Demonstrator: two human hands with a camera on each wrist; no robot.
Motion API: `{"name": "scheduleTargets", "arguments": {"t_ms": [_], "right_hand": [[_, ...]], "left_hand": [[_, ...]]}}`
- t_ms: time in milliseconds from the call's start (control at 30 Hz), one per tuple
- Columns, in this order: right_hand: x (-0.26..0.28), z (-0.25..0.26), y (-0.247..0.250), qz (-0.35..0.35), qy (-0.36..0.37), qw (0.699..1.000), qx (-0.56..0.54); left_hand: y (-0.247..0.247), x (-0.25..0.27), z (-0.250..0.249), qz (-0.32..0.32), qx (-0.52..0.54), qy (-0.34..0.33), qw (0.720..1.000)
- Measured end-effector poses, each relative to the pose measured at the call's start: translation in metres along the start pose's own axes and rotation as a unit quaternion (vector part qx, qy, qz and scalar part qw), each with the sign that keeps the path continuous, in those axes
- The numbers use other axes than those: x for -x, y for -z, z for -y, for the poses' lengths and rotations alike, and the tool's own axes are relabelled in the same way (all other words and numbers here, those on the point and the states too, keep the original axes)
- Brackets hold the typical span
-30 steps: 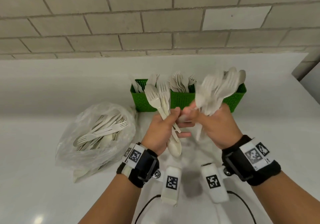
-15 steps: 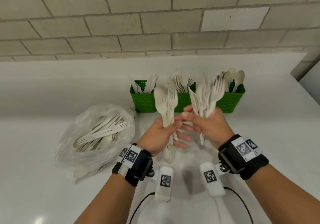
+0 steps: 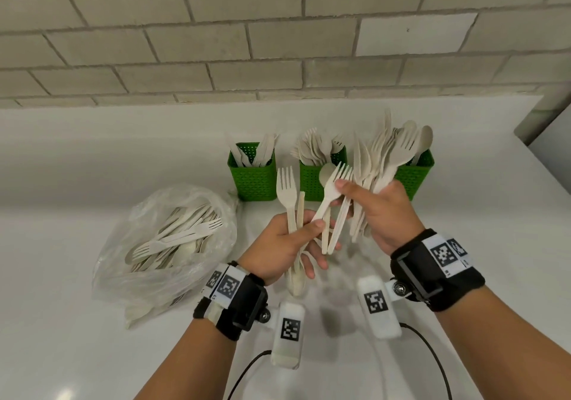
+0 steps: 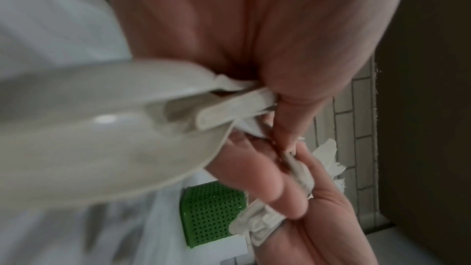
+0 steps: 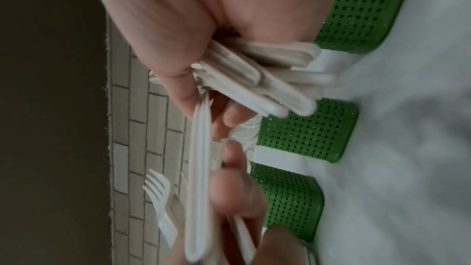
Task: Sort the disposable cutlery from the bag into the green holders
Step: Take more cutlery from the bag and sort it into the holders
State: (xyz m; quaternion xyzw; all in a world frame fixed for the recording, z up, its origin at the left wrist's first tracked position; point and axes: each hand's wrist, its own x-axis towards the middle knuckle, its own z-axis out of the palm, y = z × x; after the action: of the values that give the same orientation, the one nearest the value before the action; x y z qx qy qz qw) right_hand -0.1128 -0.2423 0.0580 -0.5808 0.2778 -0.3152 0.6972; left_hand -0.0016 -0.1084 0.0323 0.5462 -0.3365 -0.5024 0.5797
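My left hand (image 3: pixel 304 239) grips a few pale pieces: an upright fork (image 3: pixel 286 188), a flat handle beside it, and a spoon (image 4: pixel 114 128) whose bowl hangs below the palm. My right hand (image 3: pixel 364 208) holds a fanned bundle of forks (image 3: pixel 386 158), its handles (image 5: pixel 267 84) sticking out under the palm. One slanted fork (image 3: pixel 332 185) spans both hands, with the right thumb on its head and the left thumb on its handle. Three green holders (image 3: pixel 255 177) (image 3: pixel 310 183) (image 3: pixel 417 174) stand behind the hands, each with cutlery in it. The clear bag (image 3: pixel 167 245) of cutlery lies to the left.
A white counter (image 3: pixel 92 353) runs back to a brick wall (image 3: pixel 278 44). The counter's right edge (image 3: pixel 525 140) lies past the right holder. Black cables (image 3: pixel 432 356) trail from the wrist cameras near the front.
The right hand's bundle has come down from high over the holders. A fork in the left hand's bunch has tipped right, and the right thumb now rests on its head.
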Motion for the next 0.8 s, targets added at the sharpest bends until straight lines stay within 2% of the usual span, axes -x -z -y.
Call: {"name": "scheduleTargets", "arguments": {"t_ms": [167,367,467,600,667,733,800], "right_hand": [[0.001,-0.004,-0.002,0.004,-0.016,0.999,-0.046],[0.003,-0.007,-0.008,0.03,-0.087,0.995,-0.047],[0.0,-0.002,-0.007,0.003,-0.048,0.996,-0.071],[-0.005,0.005,-0.001,-0.032,-0.024,0.984,-0.173],[-0.002,-0.001,0.001,-0.017,-0.025,0.991,-0.132],[0.003,-0.01,0.002,0.007,-0.03,0.999,-0.031],[0.012,-0.021,-0.001,0.052,-0.051,0.997,0.027]], "left_hand": [[-0.002,-0.003,-0.001,-0.02,-0.054,-0.021,0.998],[-0.005,-0.001,0.0,0.002,-0.066,-0.027,0.997],[-0.001,-0.003,0.003,-0.053,0.006,-0.023,0.998],[0.009,-0.01,0.008,-0.129,0.126,-0.032,0.983],[0.013,-0.012,0.006,-0.15,0.191,-0.054,0.968],[0.015,-0.014,-0.001,-0.159,0.253,-0.079,0.951],[0.016,-0.014,-0.009,-0.153,0.302,-0.099,0.936]]}}
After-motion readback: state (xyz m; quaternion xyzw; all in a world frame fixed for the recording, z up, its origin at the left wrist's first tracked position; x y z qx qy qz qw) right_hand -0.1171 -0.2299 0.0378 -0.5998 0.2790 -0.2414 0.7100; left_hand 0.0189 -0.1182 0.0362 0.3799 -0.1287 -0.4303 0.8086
